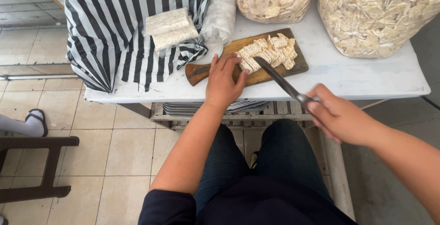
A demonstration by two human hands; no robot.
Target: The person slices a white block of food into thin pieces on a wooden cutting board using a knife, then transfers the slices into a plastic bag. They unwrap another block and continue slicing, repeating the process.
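Two hands: left hand (223, 81) flat, fingers spread, pressing ridged pale strips (270, 53) on one wooden board (201, 72); right hand (338, 117), at 4 o'clock, closed around one long metal knife (279, 79). Two clear sacks of chips (376, 14) at 1 o'clock; one striped bag (107, 27) at 10.

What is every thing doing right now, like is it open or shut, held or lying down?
Left hand: open, flat on the cutting board.
Right hand: closed around the knife handle.
Knife: held, blade slanted over the board.
Cutting board: lying flat on the table.
Cracker pieces: piled loose on the board.
Clear bags: full, standing on the table.
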